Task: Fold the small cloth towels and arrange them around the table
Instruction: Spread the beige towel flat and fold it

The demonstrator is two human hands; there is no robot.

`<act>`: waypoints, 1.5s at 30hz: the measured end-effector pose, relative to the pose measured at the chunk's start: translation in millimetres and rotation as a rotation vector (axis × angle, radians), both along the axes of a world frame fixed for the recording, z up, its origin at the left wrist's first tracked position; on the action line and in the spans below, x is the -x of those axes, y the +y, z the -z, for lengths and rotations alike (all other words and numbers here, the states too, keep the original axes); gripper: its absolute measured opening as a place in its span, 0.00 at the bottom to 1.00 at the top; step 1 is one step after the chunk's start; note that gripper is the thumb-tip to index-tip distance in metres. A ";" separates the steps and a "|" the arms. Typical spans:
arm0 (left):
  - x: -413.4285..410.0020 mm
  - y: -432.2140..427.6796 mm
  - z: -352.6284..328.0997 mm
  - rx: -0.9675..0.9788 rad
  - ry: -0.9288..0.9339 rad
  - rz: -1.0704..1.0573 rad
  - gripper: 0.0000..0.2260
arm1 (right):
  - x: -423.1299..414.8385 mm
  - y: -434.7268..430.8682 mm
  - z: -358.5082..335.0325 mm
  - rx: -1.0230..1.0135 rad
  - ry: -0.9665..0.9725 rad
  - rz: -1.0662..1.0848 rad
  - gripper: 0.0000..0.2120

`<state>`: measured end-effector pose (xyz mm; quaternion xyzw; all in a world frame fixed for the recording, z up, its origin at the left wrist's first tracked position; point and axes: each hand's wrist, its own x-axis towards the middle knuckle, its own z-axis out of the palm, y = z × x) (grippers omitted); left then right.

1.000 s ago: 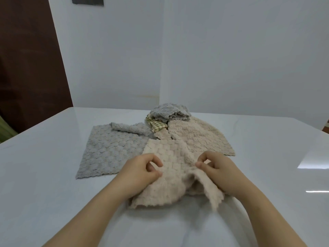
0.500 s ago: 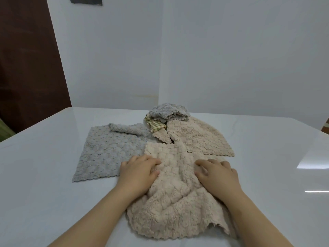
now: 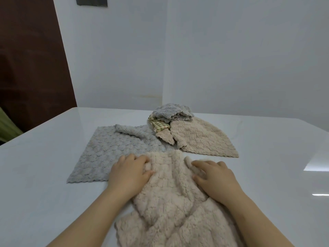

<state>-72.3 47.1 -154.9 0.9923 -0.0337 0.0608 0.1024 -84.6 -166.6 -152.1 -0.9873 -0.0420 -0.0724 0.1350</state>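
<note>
Towel [image 3: 170, 202] (beige) lies rumpled at near counter [image 3: 44, 175] edge under left hand [image 3: 130, 172] and right hand [image 3: 213, 177], both flat, fingers extended, gripping nothing. Risk: ridge bunched between palms gets folded in; glossy surface lets cloth slide.

the near towel [image 3: 170, 202] was beige with a bumpy weave. the flat towel [image 3: 114, 152] was grey, scale-patterned. a checked cloth [image 3: 159, 126] was green and cream. the far towel [image 3: 201, 138] was beige, the crumpled one [image 3: 171, 112] grey, the surface [image 3: 44, 175] glossy white.
</note>
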 end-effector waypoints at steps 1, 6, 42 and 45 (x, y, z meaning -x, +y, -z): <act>-0.1 -0.7 -0.1 0.021 -0.036 -0.001 0.15 | -0.5 -0.2 1.0 -0.006 -0.005 -0.003 0.18; -0.2 -1.6 -2.0 0.182 -0.176 0.022 0.07 | -4.3 0.5 4.8 -0.102 -0.123 -0.003 0.13; -58.7 17.6 1.6 0.498 -0.453 -0.093 0.11 | -62.2 -18.2 5.9 -0.515 -0.523 0.223 0.05; -62.9 20.1 6.2 0.271 -0.214 -0.108 0.16 | -65.5 -20.1 11.3 -0.358 -0.268 0.241 0.08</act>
